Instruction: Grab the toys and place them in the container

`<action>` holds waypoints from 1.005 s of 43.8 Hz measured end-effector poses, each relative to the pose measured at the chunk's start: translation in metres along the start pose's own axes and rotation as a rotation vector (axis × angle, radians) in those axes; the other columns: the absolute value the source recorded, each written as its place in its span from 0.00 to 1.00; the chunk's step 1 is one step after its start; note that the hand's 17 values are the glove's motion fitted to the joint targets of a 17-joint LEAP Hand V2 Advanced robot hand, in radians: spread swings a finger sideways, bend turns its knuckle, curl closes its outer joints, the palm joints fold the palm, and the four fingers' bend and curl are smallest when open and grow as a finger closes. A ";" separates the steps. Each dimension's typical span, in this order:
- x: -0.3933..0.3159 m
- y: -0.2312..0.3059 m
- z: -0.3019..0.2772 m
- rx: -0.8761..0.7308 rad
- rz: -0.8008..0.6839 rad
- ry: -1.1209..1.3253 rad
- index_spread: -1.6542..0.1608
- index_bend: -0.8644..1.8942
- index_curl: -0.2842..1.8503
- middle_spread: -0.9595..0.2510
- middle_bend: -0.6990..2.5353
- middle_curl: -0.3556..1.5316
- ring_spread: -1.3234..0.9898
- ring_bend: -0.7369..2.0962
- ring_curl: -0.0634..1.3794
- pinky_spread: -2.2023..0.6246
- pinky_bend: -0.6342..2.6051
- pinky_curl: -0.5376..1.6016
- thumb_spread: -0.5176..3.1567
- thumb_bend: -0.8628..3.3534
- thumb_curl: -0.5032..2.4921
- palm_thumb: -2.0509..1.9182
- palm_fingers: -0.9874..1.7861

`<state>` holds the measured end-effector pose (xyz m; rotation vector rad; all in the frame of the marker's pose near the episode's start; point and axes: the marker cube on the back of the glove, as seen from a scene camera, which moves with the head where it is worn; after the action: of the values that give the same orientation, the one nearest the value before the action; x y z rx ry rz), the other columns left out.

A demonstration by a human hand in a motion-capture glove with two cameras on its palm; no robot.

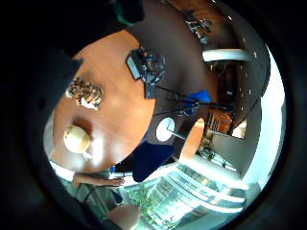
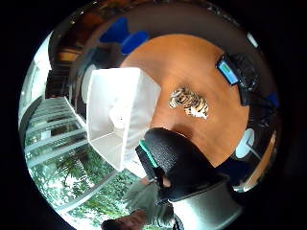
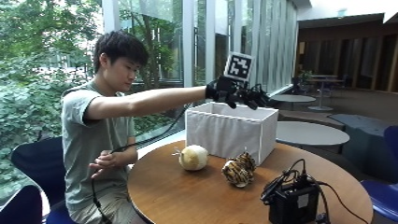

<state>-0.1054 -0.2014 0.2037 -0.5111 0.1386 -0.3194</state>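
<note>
Hovering over the white container (image 3: 233,130) at centre frame, the gloved right hand (image 3: 236,94) hangs with fingers loosely spread, holding nothing. Below it on the round table (image 3: 187,196) sit a tiger toy (image 3: 238,171) and a round cream toy (image 3: 193,157).

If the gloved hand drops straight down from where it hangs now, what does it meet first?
Probably the container's open inside: the hand hangs over its top, fingers relaxed, holding nothing. Depth is unclear; it could catch the rim.
</note>
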 end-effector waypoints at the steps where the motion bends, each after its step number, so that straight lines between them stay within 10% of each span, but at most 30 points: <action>1: 0.003 -0.008 0.010 -0.016 0.060 -0.021 0.82 0.32 0.19 0.83 0.26 0.33 0.58 0.39 0.29 0.79 0.50 0.42 0.45 0.19 0.28 0.50 0.25; 16: 0.064 -0.049 0.184 -0.222 -0.195 0.249 0.82 0.32 0.17 0.83 0.27 0.33 0.57 0.39 0.29 0.79 0.49 0.42 0.45 0.20 0.27 0.51 0.26; 24: -0.012 -0.078 0.258 -0.191 0.018 0.025 0.82 0.32 0.17 0.82 0.27 0.34 0.57 0.40 0.30 0.78 0.47 0.41 0.46 0.20 0.27 0.52 0.27; 31: -0.014 -0.084 0.261 0.039 0.017 0.014 0.81 0.37 0.16 0.69 0.37 0.39 0.47 0.56 0.32 0.69 0.45 0.37 0.48 0.26 0.31 0.64 0.67; 44: -0.025 -0.093 0.244 0.039 0.046 -0.014 0.78 0.54 0.26 0.61 0.48 0.47 0.44 0.61 0.42 0.63 0.40 0.39 0.34 0.27 0.38 0.70 0.84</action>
<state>-0.1024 -0.1577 0.4625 -0.4708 0.1303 -0.2735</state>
